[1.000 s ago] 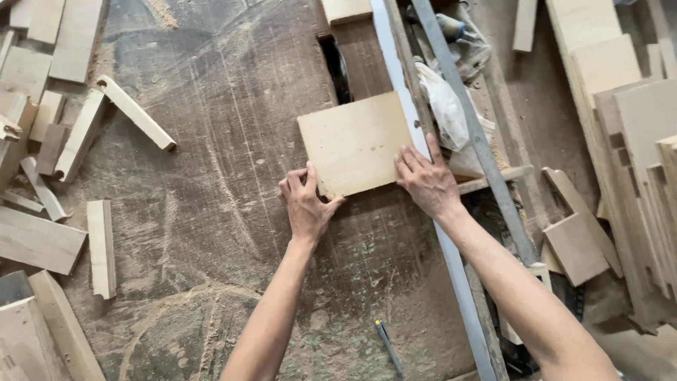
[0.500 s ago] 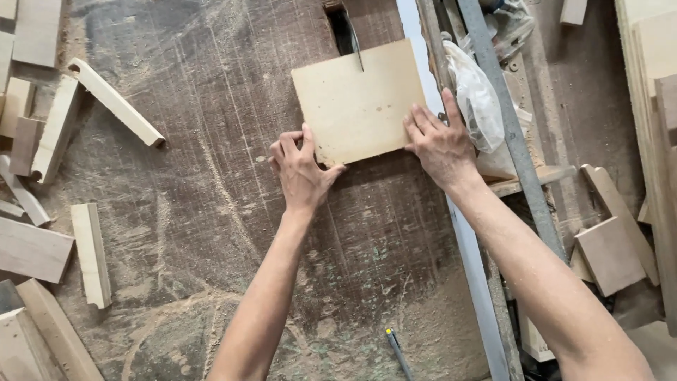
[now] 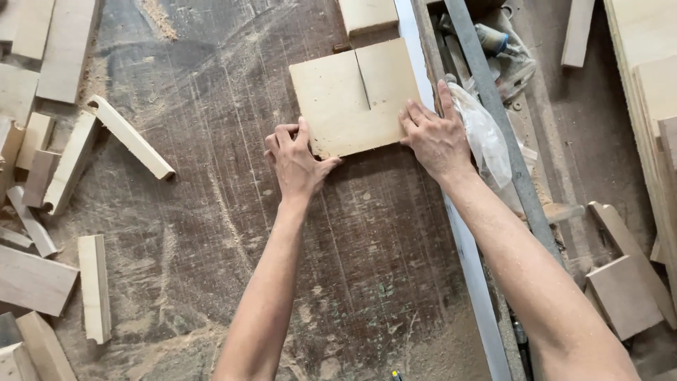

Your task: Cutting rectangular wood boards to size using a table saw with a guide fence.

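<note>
Head view: pale square board sits upper centre of frame, flat on the scarred dusty bench, right edge against the grey metal fence rail. Change since half a second ago: board has gone further toward the top of frame, and a straight slit now runs from its far edge to about the middle. A second ago the board was whole and closer to the person. Reads as a cut in progress, roughly halfway through the panel; the blade itself I cannot make out.

Left hand presses at the board's near left corner, fingers curled, thumb on the near edge, not wrapped around it. Right hand lies flat on the near right corner, fingers spread open, palm partly over the rail. Both hands are on the near side, well clear of the slit.

Loose wood offcuts scattered at left, clear plastic bag just right of the right hand.
</note>
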